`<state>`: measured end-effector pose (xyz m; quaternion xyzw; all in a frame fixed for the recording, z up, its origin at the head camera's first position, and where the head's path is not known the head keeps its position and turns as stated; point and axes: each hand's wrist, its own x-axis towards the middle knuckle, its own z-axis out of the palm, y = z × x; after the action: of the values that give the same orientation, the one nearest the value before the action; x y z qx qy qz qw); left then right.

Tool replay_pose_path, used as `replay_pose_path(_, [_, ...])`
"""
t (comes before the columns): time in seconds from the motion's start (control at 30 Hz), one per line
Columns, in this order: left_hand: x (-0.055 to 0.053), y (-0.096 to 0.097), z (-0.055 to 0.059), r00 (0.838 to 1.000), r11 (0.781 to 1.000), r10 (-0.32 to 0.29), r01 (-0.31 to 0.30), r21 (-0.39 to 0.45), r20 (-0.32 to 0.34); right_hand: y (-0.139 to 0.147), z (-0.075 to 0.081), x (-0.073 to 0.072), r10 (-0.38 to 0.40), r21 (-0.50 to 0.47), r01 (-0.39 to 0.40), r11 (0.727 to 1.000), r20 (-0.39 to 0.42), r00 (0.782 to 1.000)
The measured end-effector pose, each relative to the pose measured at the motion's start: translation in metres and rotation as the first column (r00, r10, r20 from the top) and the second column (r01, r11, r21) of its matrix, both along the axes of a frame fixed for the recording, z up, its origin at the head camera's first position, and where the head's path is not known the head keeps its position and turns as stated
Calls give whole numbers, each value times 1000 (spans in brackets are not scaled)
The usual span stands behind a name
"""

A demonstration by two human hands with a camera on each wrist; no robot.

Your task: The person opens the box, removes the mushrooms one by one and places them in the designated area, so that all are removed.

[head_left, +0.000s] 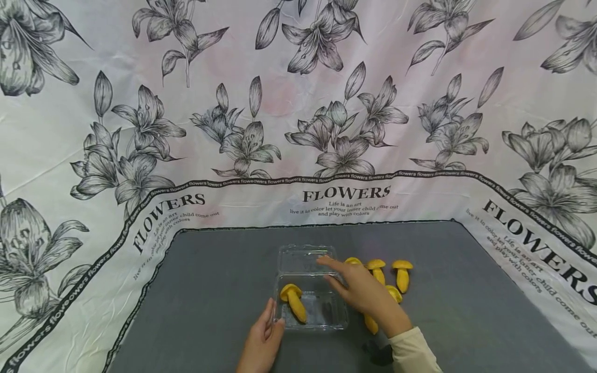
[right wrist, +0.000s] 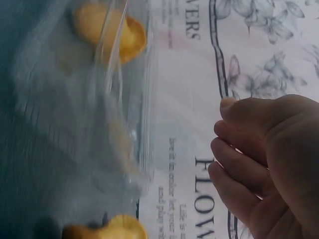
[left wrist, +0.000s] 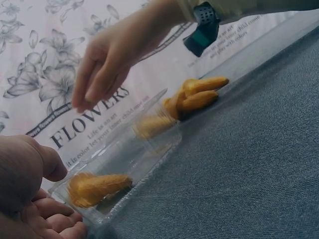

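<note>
A clear plastic clamshell box (head_left: pixel 312 324) lies on the grey cloth with its lid (head_left: pixel 298 255) laid back toward the far side. Inside, at the left, rests one yellow mushroom (head_left: pixel 296 304). My left hand (head_left: pixel 262 339) grips the box's left side, thumb at the near corner and fingers along the outer wall. The right hand (head_left: pixel 366 292) hovers above the box's right side, holding nothing, its fingers loosely bent. In the right wrist view that hand (right wrist: pixel 259 154) appears apart from the box, with the mushroom (right wrist: pixel 119 35) seen through the plastic.
Several more yellow mushrooms (head_left: pixel 402 275) lie right of the box, some partly hidden behind the right hand and forearm. A dark wristband (left wrist: pixel 203 30) circles the right wrist. Behind the grey surface (head_left: pixel 210 290) rises a white flower-printed cloth (head_left: pixel 261 202).
</note>
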<state>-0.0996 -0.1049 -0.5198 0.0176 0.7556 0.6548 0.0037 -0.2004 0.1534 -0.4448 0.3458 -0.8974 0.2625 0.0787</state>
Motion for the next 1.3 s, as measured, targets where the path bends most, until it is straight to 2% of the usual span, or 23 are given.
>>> replay_pose_path(0.27, [-2,0,2,1000,1000,-17,17,1,-10,-29,-1,-1,112,30,-115,993,102,988])
replay_pose_path(0.43, [-2,0,5,999,999,-34,34,0,14,-43,-4,1,129,56,-138,989,143,981])
replay_pose_path(0.77, [0,0,4,999,999,-44,44,4,16,-64,-17,1,180,134,-190,973,83,980])
replay_pose_path(1.03, [-1,0,3,999,999,-36,36,22,4,-73,-30,0,153,194,-156,968,29,988])
replay_pose_path(1.3, [-2,1,1,1000,1000,-28,28,15,8,-74,-33,1,114,222,-110,969,-3,993])
